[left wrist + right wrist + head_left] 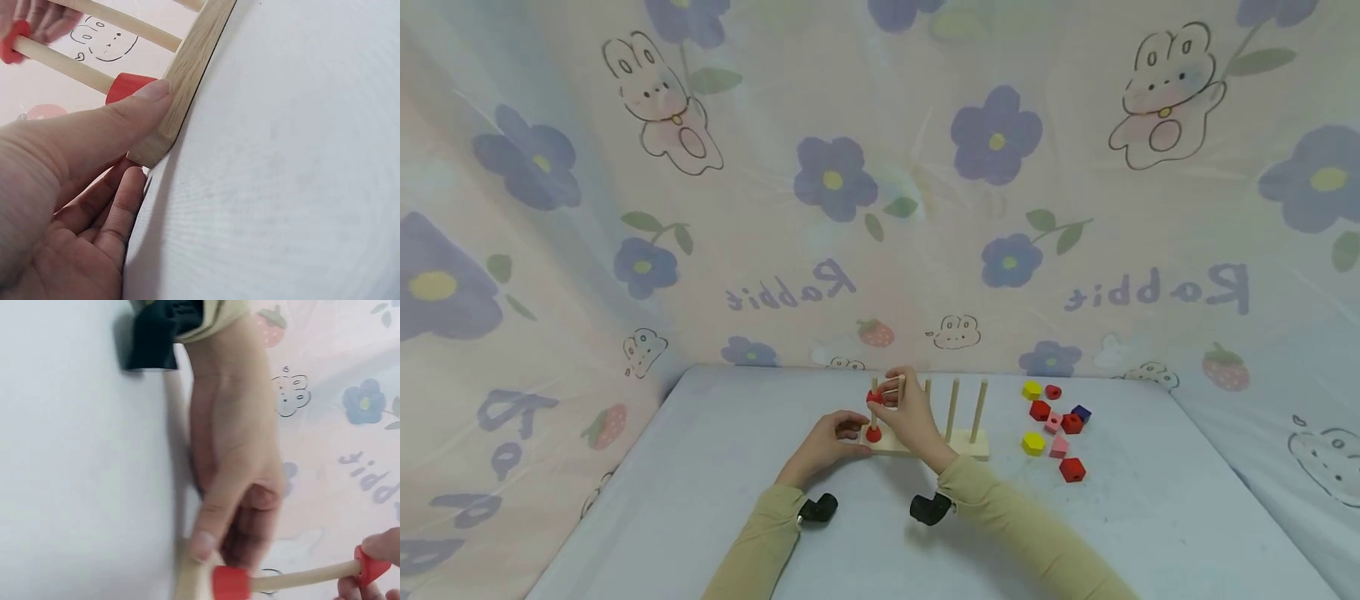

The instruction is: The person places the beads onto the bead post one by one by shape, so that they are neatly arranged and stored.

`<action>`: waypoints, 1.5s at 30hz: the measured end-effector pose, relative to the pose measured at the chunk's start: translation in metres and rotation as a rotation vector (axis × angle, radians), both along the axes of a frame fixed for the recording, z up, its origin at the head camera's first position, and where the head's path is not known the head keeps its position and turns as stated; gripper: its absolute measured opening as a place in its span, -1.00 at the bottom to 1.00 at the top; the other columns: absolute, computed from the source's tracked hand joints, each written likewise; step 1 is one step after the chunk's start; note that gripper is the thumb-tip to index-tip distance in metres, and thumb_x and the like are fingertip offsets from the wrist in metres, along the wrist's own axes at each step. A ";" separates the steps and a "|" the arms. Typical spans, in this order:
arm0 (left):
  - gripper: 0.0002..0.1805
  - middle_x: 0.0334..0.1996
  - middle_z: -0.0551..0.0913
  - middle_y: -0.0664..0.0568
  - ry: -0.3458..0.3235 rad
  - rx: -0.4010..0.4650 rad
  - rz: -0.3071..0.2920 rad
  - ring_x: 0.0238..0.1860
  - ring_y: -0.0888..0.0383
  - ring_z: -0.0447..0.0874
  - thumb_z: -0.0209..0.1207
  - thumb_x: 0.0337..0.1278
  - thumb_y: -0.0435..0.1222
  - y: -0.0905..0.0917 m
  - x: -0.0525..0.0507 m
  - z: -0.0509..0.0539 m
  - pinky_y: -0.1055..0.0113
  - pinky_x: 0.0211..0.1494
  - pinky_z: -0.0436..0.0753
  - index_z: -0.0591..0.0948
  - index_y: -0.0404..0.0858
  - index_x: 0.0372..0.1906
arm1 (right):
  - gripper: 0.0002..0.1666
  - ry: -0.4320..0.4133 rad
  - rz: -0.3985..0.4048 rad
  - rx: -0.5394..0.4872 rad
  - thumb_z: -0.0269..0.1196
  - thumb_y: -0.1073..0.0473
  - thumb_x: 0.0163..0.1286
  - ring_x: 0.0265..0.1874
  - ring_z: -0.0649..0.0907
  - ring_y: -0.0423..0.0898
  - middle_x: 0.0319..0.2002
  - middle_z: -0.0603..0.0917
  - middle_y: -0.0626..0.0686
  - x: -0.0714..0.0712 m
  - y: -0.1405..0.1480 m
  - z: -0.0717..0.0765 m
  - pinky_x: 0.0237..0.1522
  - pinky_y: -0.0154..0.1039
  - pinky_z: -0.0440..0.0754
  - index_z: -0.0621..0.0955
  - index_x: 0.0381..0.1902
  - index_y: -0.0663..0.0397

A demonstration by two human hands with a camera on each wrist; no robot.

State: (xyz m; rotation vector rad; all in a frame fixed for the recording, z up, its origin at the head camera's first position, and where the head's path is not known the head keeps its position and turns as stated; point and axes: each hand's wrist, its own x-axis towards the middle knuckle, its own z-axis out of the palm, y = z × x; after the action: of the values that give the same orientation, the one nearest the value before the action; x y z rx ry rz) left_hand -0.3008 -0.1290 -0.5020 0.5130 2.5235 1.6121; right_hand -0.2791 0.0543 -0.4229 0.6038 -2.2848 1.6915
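A wooden base (891,447) with several upright pegs stands on the table. My left hand (823,446) grips the base's left end, its thumb (134,103) on the upper face beside a red bead (128,86). That bead sits at the foot of the leftmost peg (306,576). Higher on the same peg, near its top, a second red bead (370,567) is pinched by my right hand (917,421), and the peg passes through it. The other pegs (953,410) carry no beads that I can see. Some of the right hand's fingers are out of frame in the right wrist view.
Loose beads lie right of the base: yellow ones (1033,443), red ones (1072,470), pink ones (1058,447) and a dark blue one (1081,413). Behind the table hangs a patterned curtain (917,250). A black wrist device (931,508) sits at each cuff.
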 end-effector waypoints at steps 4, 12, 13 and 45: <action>-0.42 0.01 0.58 -0.05 0.002 0.024 -0.015 -0.07 0.07 0.58 0.48 -0.16 -0.29 -0.001 -0.001 -0.003 0.17 0.06 0.55 0.56 -0.30 0.07 | -0.54 -0.044 -0.035 -0.002 0.39 0.36 0.16 -0.21 0.62 0.00 -0.20 0.61 0.12 -0.010 -0.001 -0.033 -0.11 -0.13 0.62 0.42 -0.05 0.26; -0.41 -0.01 0.59 -0.06 0.009 0.033 -0.022 -0.08 0.07 0.59 0.49 -0.18 -0.32 -0.002 0.000 -0.001 0.23 0.01 0.57 0.55 -0.34 0.06 | -0.53 -0.100 -0.053 -0.031 0.38 0.44 0.11 -0.21 0.62 0.07 -0.23 0.63 0.17 -0.010 -0.006 -0.057 -0.11 -0.06 0.61 0.44 -0.05 0.32; -0.41 -0.02 0.60 -0.06 0.005 0.040 -0.022 -0.08 0.07 0.59 0.49 -0.18 -0.33 -0.002 -0.001 -0.001 0.24 0.01 0.57 0.55 -0.34 0.06 | -0.53 -0.109 -0.055 -0.033 0.39 0.44 0.10 -0.22 0.62 0.07 -0.24 0.63 0.18 -0.010 -0.006 -0.059 -0.11 -0.06 0.62 0.44 -0.05 0.33; -0.39 0.02 0.56 -0.06 -0.012 0.000 0.007 -0.05 0.07 0.57 0.48 -0.18 -0.33 0.000 0.001 0.000 0.20 0.08 0.55 0.55 -0.27 0.09 | -0.19 -0.055 0.031 0.095 0.40 0.44 0.10 0.16 0.48 0.17 0.16 0.51 0.20 0.056 0.068 -0.026 0.19 0.06 0.41 0.35 0.31 0.20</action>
State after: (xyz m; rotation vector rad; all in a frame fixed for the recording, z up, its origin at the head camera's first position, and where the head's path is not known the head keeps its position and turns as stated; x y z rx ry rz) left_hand -0.2994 -0.1289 -0.5023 0.4932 2.5195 1.6125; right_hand -0.2234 0.1223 -0.4485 0.6222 -2.4174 1.6406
